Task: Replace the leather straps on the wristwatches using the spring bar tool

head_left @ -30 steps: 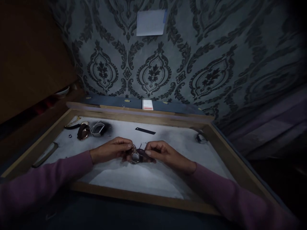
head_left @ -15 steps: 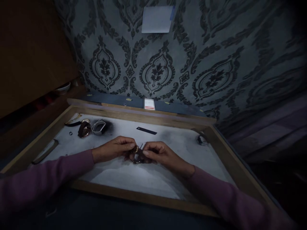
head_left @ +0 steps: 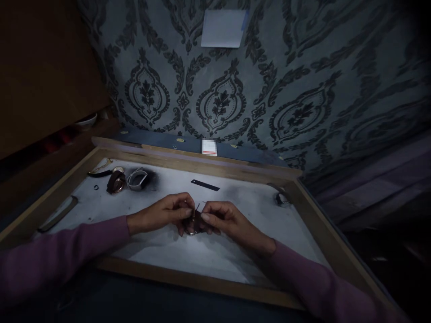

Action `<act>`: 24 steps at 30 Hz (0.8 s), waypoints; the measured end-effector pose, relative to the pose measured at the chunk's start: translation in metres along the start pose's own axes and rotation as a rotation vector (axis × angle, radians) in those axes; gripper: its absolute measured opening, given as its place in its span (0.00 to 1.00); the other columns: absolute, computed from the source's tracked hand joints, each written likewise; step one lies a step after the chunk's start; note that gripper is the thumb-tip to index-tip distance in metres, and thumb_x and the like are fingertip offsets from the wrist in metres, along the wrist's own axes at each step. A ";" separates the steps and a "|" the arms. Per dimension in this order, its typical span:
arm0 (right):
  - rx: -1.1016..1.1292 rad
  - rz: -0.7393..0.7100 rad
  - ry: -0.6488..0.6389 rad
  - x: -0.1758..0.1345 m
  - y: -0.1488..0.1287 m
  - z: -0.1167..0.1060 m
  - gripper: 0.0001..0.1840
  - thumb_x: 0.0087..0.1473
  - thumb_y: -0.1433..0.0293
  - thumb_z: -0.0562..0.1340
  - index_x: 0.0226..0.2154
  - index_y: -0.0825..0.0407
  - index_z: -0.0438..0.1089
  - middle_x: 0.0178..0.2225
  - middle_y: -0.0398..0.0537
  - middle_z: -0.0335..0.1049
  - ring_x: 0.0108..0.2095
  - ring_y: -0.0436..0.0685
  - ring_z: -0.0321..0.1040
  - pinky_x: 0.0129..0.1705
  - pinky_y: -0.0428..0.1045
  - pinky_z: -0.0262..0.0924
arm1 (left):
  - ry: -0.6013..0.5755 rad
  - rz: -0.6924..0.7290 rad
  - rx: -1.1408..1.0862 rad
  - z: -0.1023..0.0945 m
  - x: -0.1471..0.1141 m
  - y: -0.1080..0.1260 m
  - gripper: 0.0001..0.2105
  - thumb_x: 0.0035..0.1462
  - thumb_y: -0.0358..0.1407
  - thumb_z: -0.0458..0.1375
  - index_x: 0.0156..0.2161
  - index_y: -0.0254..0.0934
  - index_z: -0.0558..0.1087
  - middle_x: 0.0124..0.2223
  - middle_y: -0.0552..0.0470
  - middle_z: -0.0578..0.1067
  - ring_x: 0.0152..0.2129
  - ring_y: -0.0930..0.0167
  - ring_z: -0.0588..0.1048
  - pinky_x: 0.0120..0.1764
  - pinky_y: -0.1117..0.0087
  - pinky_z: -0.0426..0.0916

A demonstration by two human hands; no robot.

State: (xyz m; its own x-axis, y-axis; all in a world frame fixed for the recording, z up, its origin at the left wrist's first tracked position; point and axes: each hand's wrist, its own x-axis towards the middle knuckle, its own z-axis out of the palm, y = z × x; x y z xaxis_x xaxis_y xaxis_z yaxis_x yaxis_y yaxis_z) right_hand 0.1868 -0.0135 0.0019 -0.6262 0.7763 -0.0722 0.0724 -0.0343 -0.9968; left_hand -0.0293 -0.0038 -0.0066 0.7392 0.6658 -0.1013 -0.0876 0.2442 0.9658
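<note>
Near the middle of a shallow wooden-framed tray (head_left: 202,276) with a white base, both hands meet around a dark brown wristwatch (head_left: 193,228). My left hand (head_left: 171,211) pinches it from the left, thumb and fingers pressed together. From the right, my right hand (head_left: 226,218) grips the strap side, its fingers curled. Much of the watch is covered by the fingers, and the poor light hides its details. A thin dark pin-like piece sticks up between the hands. Just beyond them lies a flat black strip (head_left: 205,185) with a small hole at one end.
At the tray's left are a brown-strapped watch (head_left: 116,183), a pale-strapped watch (head_left: 138,180), a black strap (head_left: 100,173), a small dark ring (head_left: 96,187) and a long grey strap (head_left: 59,214). Another watch (head_left: 281,199) lies far right. Patterned wallpaper (head_left: 220,103) rises behind.
The watch has turned and sunk slightly between the fingers; its gold-coloured part shows less. My left hand has shifted a little to the right. The camera view has moved slightly.
</note>
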 end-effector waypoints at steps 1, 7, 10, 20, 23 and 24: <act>-0.011 -0.008 0.014 0.000 0.000 0.001 0.18 0.57 0.57 0.63 0.27 0.55 0.68 0.24 0.43 0.68 0.23 0.47 0.60 0.25 0.44 0.53 | 0.028 0.008 0.022 0.000 0.000 0.000 0.15 0.58 0.45 0.59 0.37 0.35 0.64 0.30 0.51 0.74 0.27 0.71 0.75 0.27 0.73 0.68; -0.048 -0.039 0.060 -0.002 -0.001 0.002 0.19 0.57 0.56 0.62 0.26 0.55 0.68 0.23 0.42 0.66 0.24 0.47 0.60 0.28 0.45 0.55 | 0.057 0.070 0.064 0.002 -0.003 0.011 0.12 0.59 0.42 0.58 0.37 0.34 0.64 0.32 0.50 0.73 0.29 0.71 0.75 0.27 0.73 0.69; -0.027 -0.033 0.074 -0.003 0.001 0.001 0.18 0.58 0.57 0.62 0.28 0.55 0.67 0.24 0.42 0.66 0.24 0.47 0.60 0.27 0.45 0.55 | 0.035 0.055 0.049 0.004 -0.005 0.015 0.11 0.57 0.37 0.61 0.39 0.34 0.65 0.34 0.48 0.75 0.31 0.71 0.75 0.31 0.72 0.70; -0.159 -0.163 0.082 -0.008 -0.008 0.014 0.14 0.59 0.64 0.62 0.47 0.50 0.66 0.33 0.45 0.70 0.33 0.52 0.66 0.36 0.49 0.59 | 0.132 0.097 0.101 0.004 0.000 0.004 0.07 0.57 0.36 0.59 0.36 0.34 0.67 0.29 0.53 0.73 0.25 0.74 0.72 0.26 0.75 0.68; -0.243 -0.213 0.137 -0.006 -0.007 0.019 0.12 0.56 0.64 0.64 0.43 0.50 0.66 0.29 0.42 0.68 0.29 0.50 0.62 0.32 0.47 0.57 | 0.119 0.090 0.101 0.005 -0.001 0.005 0.06 0.56 0.35 0.59 0.35 0.34 0.68 0.28 0.54 0.72 0.25 0.76 0.71 0.26 0.76 0.68; -0.268 -0.220 0.165 -0.006 -0.006 0.020 0.11 0.56 0.64 0.64 0.41 0.50 0.66 0.28 0.41 0.66 0.27 0.49 0.60 0.30 0.47 0.55 | 0.116 0.084 0.098 0.006 -0.001 0.006 0.06 0.56 0.35 0.60 0.34 0.34 0.68 0.28 0.55 0.71 0.25 0.76 0.70 0.26 0.76 0.68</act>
State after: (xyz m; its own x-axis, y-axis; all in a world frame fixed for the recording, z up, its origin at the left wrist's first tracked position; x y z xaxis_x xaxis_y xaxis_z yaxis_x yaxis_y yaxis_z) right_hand 0.1748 -0.0304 0.0074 -0.5175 0.8384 0.1709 0.1642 0.2933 -0.9418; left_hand -0.0268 -0.0073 0.0003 0.6496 0.7592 -0.0408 -0.0763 0.1185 0.9900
